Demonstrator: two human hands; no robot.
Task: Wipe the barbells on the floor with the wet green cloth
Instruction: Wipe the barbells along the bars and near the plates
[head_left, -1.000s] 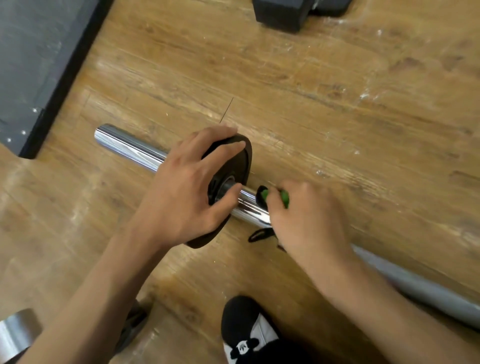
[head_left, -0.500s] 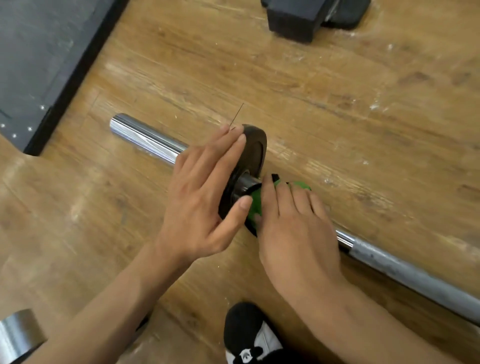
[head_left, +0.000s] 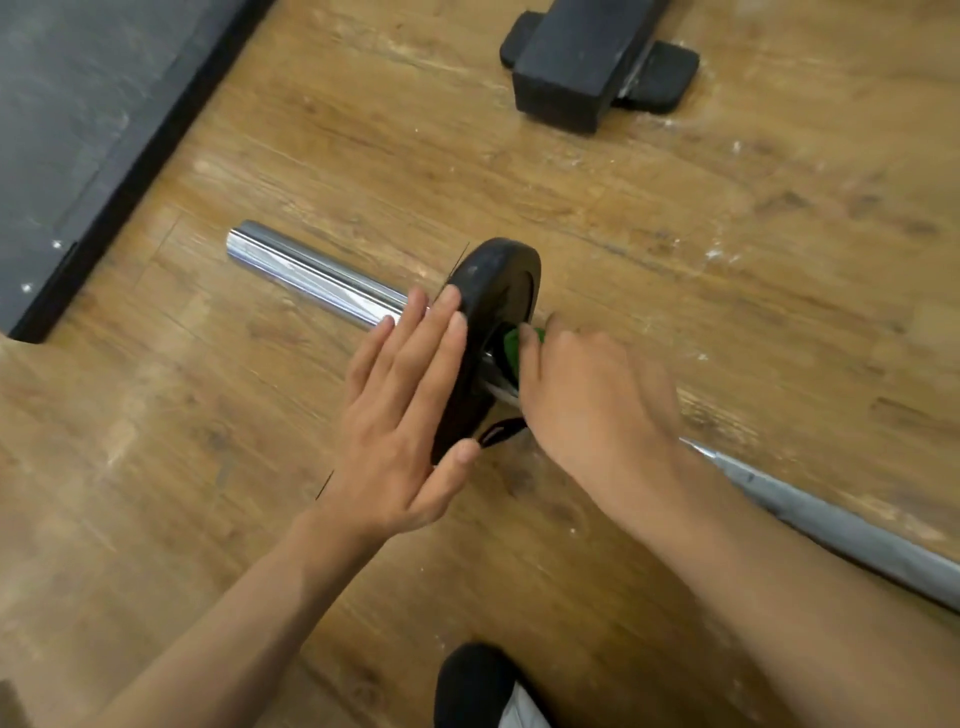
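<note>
1. fingers of the left hand (head_left: 400, 410) are pressed flat on the plate (head_left: 493, 291); if that pressure is eased, the plate could be slid outward.
2. green cloth (head_left: 514, 345) is clenched by the right hand (head_left: 587, 400) on the barbell (head_left: 317, 275), which lies on the floor (head_left: 675, 234), close against the plate; knuckles could be pinched.

A black block (head_left: 566, 67) and dark mat (head_left: 78, 104) sit on wooden floor (head_left: 727, 234).

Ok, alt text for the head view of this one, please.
A person's right hand holds a green cloth on the barbell beside a black weight plate, while the left hand lies flat against the plate's outer side. The bar rests on a wooden floor, a black block beyond it.
</note>
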